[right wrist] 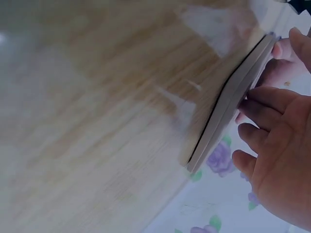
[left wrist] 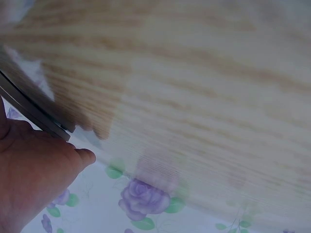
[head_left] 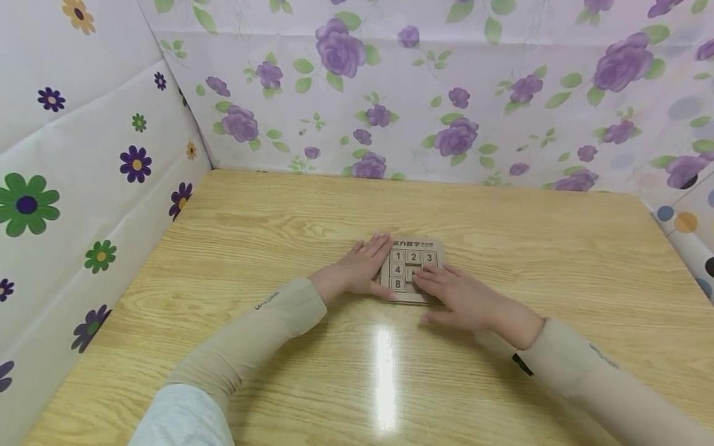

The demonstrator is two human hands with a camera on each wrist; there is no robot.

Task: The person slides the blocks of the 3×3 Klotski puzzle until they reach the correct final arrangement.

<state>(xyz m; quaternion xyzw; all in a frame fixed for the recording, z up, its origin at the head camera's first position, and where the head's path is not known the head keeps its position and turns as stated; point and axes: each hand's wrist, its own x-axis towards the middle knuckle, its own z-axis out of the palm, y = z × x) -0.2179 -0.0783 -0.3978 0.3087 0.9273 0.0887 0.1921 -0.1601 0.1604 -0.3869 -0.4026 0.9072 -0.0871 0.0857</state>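
A wooden sliding number puzzle point(head_left: 409, 298) lies flat on the table, with dark lettering along its far edge. Tiles marked 1, 2 and 3 form the far row; 4 and 8 run down the left side. My left hand point(head_left: 361, 271) rests along the left edge, fingers stretched toward the far corner and thumb at the near corner. In the left wrist view, that hand point(left wrist: 39, 170) lies against the board's side. The fingertips of my right hand point(head_left: 463, 298) touch a middle tile point(head_left: 410, 275) and hide the tiles to the right. Its fingers point(right wrist: 265, 114) are extended in the right wrist view.
The glossy wood-grain table point(head_left: 290, 210) extends around the puzzle. A floral sheet point(head_left: 390, 93) hangs behind its far edge, and another flowered sheet point(head_left: 83, 186) stands along the left. A small dark object point(head_left: 522, 364) shows under the right cuff.
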